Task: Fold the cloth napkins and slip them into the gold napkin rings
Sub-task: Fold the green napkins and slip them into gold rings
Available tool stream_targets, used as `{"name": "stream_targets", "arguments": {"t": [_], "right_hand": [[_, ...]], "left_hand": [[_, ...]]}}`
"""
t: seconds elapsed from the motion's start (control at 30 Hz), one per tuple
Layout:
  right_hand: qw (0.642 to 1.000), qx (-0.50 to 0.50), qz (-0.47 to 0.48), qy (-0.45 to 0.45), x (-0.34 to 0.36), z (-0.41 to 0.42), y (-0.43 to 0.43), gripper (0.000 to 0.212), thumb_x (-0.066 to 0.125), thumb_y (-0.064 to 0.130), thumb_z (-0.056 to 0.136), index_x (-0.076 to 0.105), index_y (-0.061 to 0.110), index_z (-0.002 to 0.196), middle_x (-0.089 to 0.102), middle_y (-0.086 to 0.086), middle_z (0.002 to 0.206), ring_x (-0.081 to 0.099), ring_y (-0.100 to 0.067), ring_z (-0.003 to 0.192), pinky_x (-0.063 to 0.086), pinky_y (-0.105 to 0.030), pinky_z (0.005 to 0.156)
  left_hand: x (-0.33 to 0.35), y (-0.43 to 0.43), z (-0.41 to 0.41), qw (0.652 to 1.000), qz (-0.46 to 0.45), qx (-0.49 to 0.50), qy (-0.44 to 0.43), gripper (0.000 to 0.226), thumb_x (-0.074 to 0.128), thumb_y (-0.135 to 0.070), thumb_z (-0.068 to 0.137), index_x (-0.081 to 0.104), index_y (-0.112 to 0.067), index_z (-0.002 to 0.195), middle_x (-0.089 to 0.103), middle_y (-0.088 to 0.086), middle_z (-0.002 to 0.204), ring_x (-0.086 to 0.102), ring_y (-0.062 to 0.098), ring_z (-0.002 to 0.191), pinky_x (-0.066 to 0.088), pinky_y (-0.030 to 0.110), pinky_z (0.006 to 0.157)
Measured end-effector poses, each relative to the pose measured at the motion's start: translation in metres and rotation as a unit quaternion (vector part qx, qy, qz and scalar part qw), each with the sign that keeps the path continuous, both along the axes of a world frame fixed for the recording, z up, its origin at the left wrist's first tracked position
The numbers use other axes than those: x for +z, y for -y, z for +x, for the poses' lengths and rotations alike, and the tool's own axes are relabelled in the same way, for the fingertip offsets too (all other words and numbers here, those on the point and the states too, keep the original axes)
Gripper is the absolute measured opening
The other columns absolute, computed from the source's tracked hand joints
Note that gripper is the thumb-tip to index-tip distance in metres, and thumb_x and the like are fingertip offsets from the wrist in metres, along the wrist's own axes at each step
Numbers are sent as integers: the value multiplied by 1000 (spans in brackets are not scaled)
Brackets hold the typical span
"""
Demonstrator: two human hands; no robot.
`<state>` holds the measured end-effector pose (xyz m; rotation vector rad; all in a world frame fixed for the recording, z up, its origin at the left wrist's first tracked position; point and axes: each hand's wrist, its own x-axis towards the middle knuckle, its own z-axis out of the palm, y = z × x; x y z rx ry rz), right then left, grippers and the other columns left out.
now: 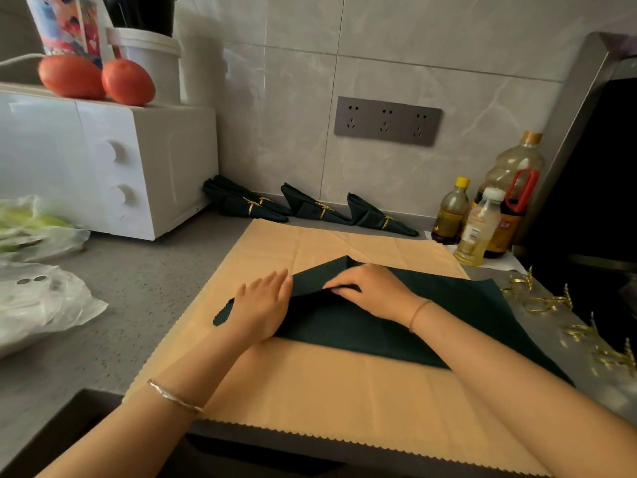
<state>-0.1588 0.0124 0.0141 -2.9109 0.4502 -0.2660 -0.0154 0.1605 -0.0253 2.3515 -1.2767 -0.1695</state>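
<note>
A dark green napkin [365,326] lies folded into a triangle on a tan cloth mat [310,384]. My left hand [263,307] lies flat with straight fingers on the napkin's left part, and a scalloped corner sticks out to its left. My right hand [367,286] pinches a raised fold of the napkin near its top point. Three folded green napkins in gold rings [320,208] lie along the back wall. Several loose gold napkin rings [548,301] are scattered at the mat's right.
A white microwave [103,160] stands at the left with two tomatoes [100,79] on top. Oil bottles [482,208] stand at the back right beside a dark appliance [593,201]. Plastic bags [41,270] lie at the left. The counter edge is near me.
</note>
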Motion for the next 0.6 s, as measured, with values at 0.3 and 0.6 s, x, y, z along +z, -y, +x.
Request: {"name": "stream_targets", "arguments": {"t": [0.3,0.6], "right_hand": [[997,0,-35,-71,-13,-73,-15,36,35,33,101,47,38,135,42,22,142,36,2,131,30,-22,109],[994,4,-67,-81,-23,-101,-29,39,29,33,103,39,37,141,33,23,147,28,4,135,21,-15,108]], "left_hand": [[-9,-9,-45,973,175,-75,131,55,9,-42,103,-7,-26,152,-9,-2,160,-7,24,147,-4,44,119],[-11,-17,-59,971,184,-106,112,55,9,-45,103,-9,-29,152,-12,-4,160,-14,22,146,-12,44,117]]}}
